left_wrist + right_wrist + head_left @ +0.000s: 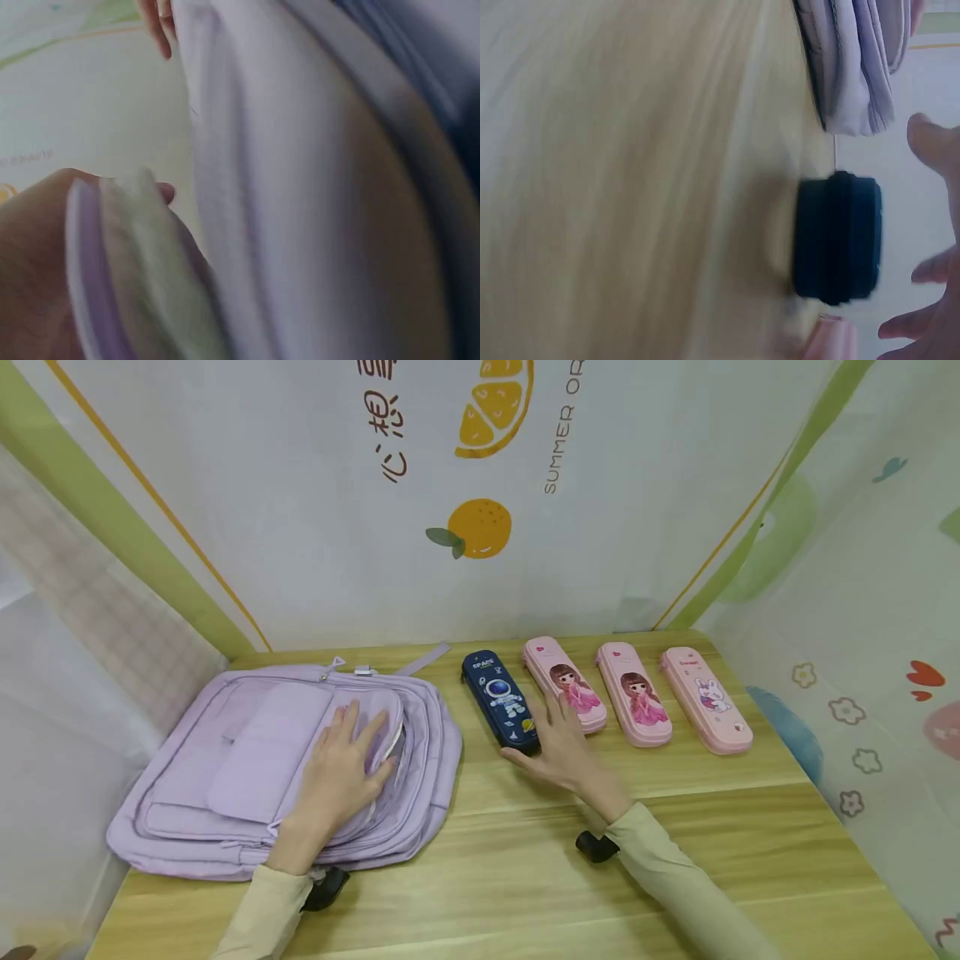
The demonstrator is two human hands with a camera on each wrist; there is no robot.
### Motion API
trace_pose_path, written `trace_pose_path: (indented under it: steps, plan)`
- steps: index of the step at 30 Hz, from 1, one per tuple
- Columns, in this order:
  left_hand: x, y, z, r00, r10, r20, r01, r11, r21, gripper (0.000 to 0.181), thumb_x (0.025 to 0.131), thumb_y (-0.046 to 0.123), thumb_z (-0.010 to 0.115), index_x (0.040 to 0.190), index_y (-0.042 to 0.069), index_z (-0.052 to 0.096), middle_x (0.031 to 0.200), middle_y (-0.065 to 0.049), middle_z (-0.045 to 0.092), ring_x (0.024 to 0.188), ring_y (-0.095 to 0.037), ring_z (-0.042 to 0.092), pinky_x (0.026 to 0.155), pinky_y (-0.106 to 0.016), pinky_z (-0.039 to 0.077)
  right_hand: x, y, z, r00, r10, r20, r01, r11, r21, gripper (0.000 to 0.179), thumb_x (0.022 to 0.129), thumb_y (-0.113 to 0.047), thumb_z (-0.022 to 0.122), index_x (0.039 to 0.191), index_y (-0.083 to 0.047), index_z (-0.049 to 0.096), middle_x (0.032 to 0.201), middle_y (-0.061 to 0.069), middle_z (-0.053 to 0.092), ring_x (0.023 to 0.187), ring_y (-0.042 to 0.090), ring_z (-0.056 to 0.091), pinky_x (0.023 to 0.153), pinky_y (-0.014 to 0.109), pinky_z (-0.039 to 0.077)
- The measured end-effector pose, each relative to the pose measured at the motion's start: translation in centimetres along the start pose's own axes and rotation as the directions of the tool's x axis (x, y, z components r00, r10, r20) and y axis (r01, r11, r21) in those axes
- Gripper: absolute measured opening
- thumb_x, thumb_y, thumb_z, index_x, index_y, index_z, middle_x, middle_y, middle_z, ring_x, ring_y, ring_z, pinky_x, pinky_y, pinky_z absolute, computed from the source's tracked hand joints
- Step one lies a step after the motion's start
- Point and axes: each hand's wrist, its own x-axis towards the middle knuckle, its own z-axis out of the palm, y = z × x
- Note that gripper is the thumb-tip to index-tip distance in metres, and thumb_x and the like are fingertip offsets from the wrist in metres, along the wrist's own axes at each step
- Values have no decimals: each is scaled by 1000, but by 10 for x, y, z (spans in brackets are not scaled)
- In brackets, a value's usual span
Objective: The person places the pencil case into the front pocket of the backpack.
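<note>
A lilac backpack (262, 752) lies flat on the left side of the table, its front compartment unzipped along the right edge. My left hand (337, 777) rests on it beside that opening, fingers spread. Close up, the left wrist view shows blurred lilac fabric (285, 165) and a pale lining edge partly covering the hand. My right hand (566, 752) reaches over the near end of a navy pencil case (498, 702) with an astronaut print, fingers extended. In the right wrist view, a gap shows between these fingers (919, 326) and the case.
Right of the navy case, two pink pencil cases with a doll print, one nearer (551, 664) and one farther right (633, 693), lie beside a pink rabbit-print case (705, 697). Printed curtains (600, 568) stand behind the wooden table (525, 877) and at its sides.
</note>
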Motion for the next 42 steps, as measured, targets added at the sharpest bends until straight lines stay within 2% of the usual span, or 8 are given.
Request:
trace_pose_path:
  steps: [5,8,12,19,23,26,34,42]
  plan:
    - [-2,-7,4,990,52,-128,-55,998,-25,60,86,29,76,141,9,59,148,-30,48,138,-53,44,112,-64,41,1,-4,16,998,67,3,-66,991,113,105,84,-55,76,156,5,28,152,37,37,139,52,41,117,63,35]
    - [-2,-10,7,971,94,-222,-104,994,-35,54,83,24,78,134,7,65,141,-27,57,131,-50,52,105,-63,48,1,-5,23,996,79,-30,-74,985,154,103,83,-47,81,152,10,31,145,34,45,132,46,50,113,58,43]
    - [-3,-12,10,938,138,-319,-160,986,-45,45,82,17,78,124,2,71,129,-22,68,118,-43,65,97,-56,55,3,-8,30,988,113,-103,-90,975,203,94,82,-36,84,147,13,37,137,32,53,125,41,55,108,53,49]
    - [-1,-13,13,897,158,-412,-211,974,-85,34,80,9,79,113,-2,74,106,-19,75,95,-38,73,82,-49,61,3,-11,32,958,182,-221,-126,962,244,77,76,-29,90,130,12,52,116,27,60,105,38,59,92,52,54]
    - [-2,-14,14,862,192,-469,-261,962,-86,28,79,3,77,105,-6,75,96,-20,76,86,-38,74,76,-48,62,2,-12,33,950,228,-214,-168,949,267,76,74,-30,91,127,11,55,112,26,61,101,37,60,90,51,54]
    - [-2,-15,13,843,199,-499,-279,956,-90,26,78,0,75,103,-7,76,93,-22,76,81,-38,74,73,-48,62,1,-13,33,944,260,-204,-193,935,297,74,73,-30,92,125,9,56,111,25,63,100,37,62,89,51,54]
    - [-2,-17,4,841,124,-527,-233,961,-147,20,78,-2,75,98,-7,77,86,-22,76,70,-35,75,61,-46,61,-3,-14,33,930,286,-232,-196,917,346,69,73,-28,92,123,6,60,108,23,68,97,36,65,87,49,55]
    - [0,-21,-10,848,32,-529,-166,964,-209,17,81,1,77,97,-4,79,82,-20,76,68,-33,75,61,-44,60,-8,-16,30,917,288,-276,-185,920,345,73,74,-31,90,128,6,58,112,24,68,100,37,66,87,51,55]
